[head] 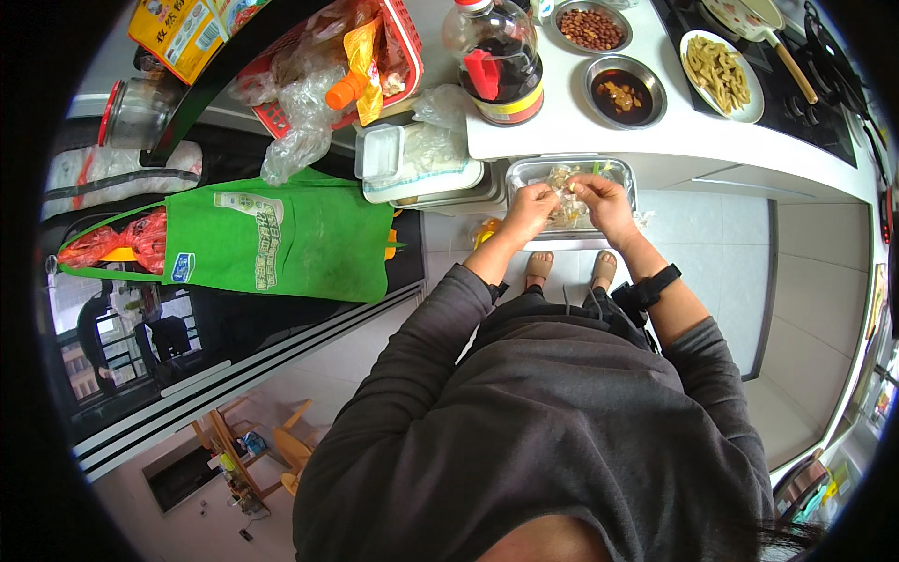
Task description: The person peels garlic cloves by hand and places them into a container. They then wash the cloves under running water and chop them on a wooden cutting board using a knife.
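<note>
My left hand (535,209) and my right hand (607,208) are close together over a rectangular waste bin (517,171) with a clear liner. A small pale piece (572,187), possibly a garlic clove, shows at my right fingertips, pinched between thumb and finger. My left thumb and finger are drawn together just beside it; whether they grip anything is hidden. Papery scraps (570,212) and a bit of green stalk (597,168) lie in the bin below.
On the white counter (548,137) stand a large bottle of dark liquid (500,67), a bowl of dark sauce (624,92), a bowl of peanuts (590,30) and a plate of greenish strips (723,74). A green bag (316,239) and red basket (411,42) are left. An oil bottle (486,232) stands near the bin.
</note>
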A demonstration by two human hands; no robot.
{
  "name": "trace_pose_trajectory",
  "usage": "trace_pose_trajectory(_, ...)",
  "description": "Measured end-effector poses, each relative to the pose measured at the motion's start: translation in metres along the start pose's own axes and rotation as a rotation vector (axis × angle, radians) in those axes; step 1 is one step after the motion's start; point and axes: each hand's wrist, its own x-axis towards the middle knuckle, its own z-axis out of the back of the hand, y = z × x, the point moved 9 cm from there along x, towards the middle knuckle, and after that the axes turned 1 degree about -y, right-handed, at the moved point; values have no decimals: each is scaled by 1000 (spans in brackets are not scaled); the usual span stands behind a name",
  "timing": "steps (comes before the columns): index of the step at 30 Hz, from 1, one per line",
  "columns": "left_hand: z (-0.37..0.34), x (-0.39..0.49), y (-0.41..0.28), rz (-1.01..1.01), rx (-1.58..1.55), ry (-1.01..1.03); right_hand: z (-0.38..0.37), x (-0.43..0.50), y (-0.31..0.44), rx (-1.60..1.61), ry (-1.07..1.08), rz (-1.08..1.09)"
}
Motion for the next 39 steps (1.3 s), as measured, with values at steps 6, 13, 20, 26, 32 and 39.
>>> trace_pose_trajectory(6,5,-3,4,34,229,-2,1,-4,-11,457,69,-214)
trace_pose_trajectory(13,-5,-3,26,192,-274,104,3,-9,-15,549,127,-231)
trace_pose_trajectory(20,-14,-4,13,165,-383,285,3,-6,-33,276,196,-327)
trace_pose_trajectory(26,-24,-8,2,155,-464,308,-12,-4,1,-83,144,114)
trace_pose_trajectory(32,-27,-11,-4,180,-399,316,-15,-2,-7,-186,220,3)
trace_pose_trajectory(39,-22,-9,-6,179,-272,277,-1,1,-13,-21,62,-112)
